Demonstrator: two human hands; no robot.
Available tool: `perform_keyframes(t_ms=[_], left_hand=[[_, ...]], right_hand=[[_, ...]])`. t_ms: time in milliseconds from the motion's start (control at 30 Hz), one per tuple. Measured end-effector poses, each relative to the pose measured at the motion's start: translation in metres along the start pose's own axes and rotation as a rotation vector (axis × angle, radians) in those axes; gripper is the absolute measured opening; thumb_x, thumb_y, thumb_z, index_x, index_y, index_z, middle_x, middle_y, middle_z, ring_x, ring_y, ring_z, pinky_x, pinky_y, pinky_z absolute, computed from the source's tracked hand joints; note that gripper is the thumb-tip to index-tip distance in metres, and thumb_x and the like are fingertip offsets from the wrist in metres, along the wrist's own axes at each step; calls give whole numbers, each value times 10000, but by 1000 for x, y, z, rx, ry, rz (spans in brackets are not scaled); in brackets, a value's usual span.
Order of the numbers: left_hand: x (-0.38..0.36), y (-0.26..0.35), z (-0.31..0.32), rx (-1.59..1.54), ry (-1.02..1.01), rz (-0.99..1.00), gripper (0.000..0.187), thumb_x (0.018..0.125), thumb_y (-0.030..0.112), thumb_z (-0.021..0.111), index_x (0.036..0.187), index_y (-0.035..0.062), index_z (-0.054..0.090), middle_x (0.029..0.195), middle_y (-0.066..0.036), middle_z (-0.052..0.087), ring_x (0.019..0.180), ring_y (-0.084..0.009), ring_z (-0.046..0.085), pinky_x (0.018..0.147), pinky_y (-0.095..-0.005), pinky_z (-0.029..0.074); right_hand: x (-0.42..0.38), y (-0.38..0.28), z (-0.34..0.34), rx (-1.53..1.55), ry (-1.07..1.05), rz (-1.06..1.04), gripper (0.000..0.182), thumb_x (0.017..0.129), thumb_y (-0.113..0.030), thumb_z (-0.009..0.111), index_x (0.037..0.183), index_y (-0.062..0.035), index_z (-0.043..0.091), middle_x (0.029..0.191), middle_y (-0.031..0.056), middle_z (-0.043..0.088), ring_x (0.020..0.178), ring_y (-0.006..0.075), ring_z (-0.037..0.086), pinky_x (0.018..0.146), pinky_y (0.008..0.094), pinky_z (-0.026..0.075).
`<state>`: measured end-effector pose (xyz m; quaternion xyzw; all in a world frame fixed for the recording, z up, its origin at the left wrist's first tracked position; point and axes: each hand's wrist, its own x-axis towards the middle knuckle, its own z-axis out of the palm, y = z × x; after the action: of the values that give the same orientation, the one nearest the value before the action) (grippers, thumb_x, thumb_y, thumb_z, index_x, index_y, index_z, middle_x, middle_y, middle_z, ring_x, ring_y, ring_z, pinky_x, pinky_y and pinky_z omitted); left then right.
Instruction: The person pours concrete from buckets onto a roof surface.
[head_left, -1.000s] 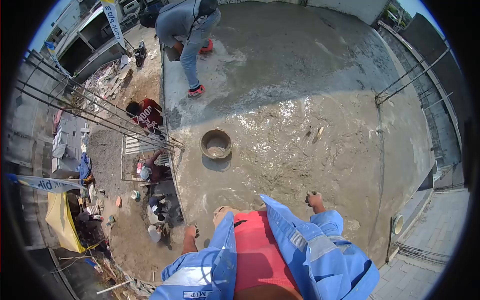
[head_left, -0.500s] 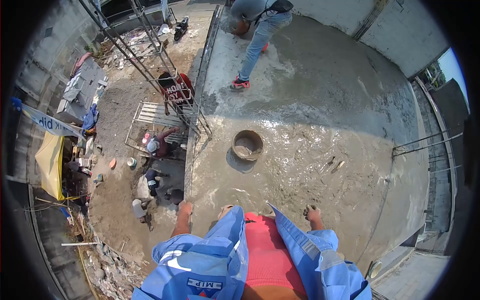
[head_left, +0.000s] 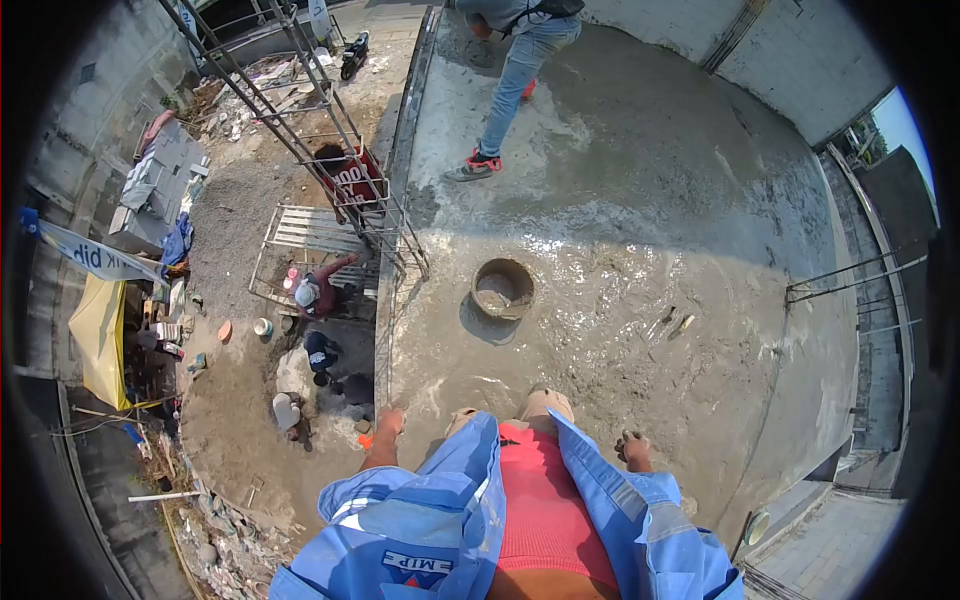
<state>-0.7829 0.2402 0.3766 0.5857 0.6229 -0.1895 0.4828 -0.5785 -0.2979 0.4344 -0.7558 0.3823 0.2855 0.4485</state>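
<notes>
My left hand [head_left: 389, 422] hangs at the left side of my body, over the slab's left edge, with no tool visible in it; its fingers are too foreshortened to read. My right hand [head_left: 633, 449], smeared with grey cement, is held low above the wet concrete [head_left: 590, 350]. Its fingers look loosely bent and apart, and nothing shows in them. Ahead of me a round bucket [head_left: 502, 289] with grey mix inside stands upright on the slab. To its right, a trowel-like tool [head_left: 684, 325] lies in the concrete, its shape partly smeared over.
A person in jeans [head_left: 515, 95] bends over the slab's far end. Left of the slab edge [head_left: 385, 330] is a drop, with a metal lattice frame [head_left: 345, 140] and several people below. Thin rods [head_left: 850, 278] stick out on the right. A wall [head_left: 800, 60] closes the back.
My view has shifted slightly, and both hands sit a little further right and lower in it. The person ahead has straightened a bit. People below have shifted; an orange object shows beside my left hand.
</notes>
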Motion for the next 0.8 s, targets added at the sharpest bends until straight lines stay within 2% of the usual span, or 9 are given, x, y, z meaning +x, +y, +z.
perform_keyframes(t_ms=[100,233,333,467,500,567,600,700,800], left_hand=[[89,-58,20,206,180,224,261,824,199,539,1037,90,644,817,-94,642,675,-206,625,538,-352,497],[105,-64,11,394,274,428,277,824,165,508,1056,95,643,834,-91,646,668,-209,622,529,-348,499],[67,-32,-5,24,151,306,300,808,168,509,1073,94,630,823,-87,641,650,-184,610,496,-330,493],[13,6,-13,-88,111,172,362,767,140,497,1099,77,628,1083,-193,622,1052,-314,574,930,-355,429],[28,-7,-9,-99,113,156,362,767,140,497,1099,77,628,1083,-193,622,1052,-314,574,930,-355,429],[79,-50,13,132,303,186,363,785,166,505,1116,40,581,840,-137,631,668,-207,611,569,-348,505],[78,-53,21,454,486,283,376,790,215,516,1119,51,594,902,-171,645,745,-255,626,684,-363,502],[73,-50,34,195,365,166,384,797,243,509,1125,65,602,983,-198,643,864,-296,624,784,-358,478],[71,-39,53,306,457,245,379,804,235,510,1137,72,590,914,-160,653,784,-265,625,708,-360,485]], right_hand=[[-3,-3,8,-22,11,-1,138,865,-214,589,936,-112,529,647,19,571,514,149,568,429,283,405],[7,-5,14,-52,5,20,133,870,-211,586,930,-107,530,657,27,582,520,155,580,431,293,419],[18,-15,20,-102,-26,4,113,874,-196,577,913,-102,528,656,30,583,513,157,577,424,296,419],[49,-38,28,-125,-75,-48,221,848,-217,587,996,-55,558,706,48,604,577,172,603,462,303,428],[56,-49,31,-145,-79,-48,221,848,-217,587,996,-55,558,706,48,604,577,172,603,462,303,428],[66,-75,37,-107,-82,-91,281,835,-197,610,1053,-37,532,709,60,602,569,168,598,452,290,424],[72,-87,40,-132,-86,-93,281,835,-197,610,1053,-37,532,709,60,602,569,168,598,452,290,424],[94,-125,42,-68,-99,-177,348,823,-182,629,1101,-17,503,721,77,605,568,165,596,444,277,422],[112,-160,42,-165,-92,-239,369,838,-168,632,1157,-85,467,728,65,612,569,176,604,455,293,446]])
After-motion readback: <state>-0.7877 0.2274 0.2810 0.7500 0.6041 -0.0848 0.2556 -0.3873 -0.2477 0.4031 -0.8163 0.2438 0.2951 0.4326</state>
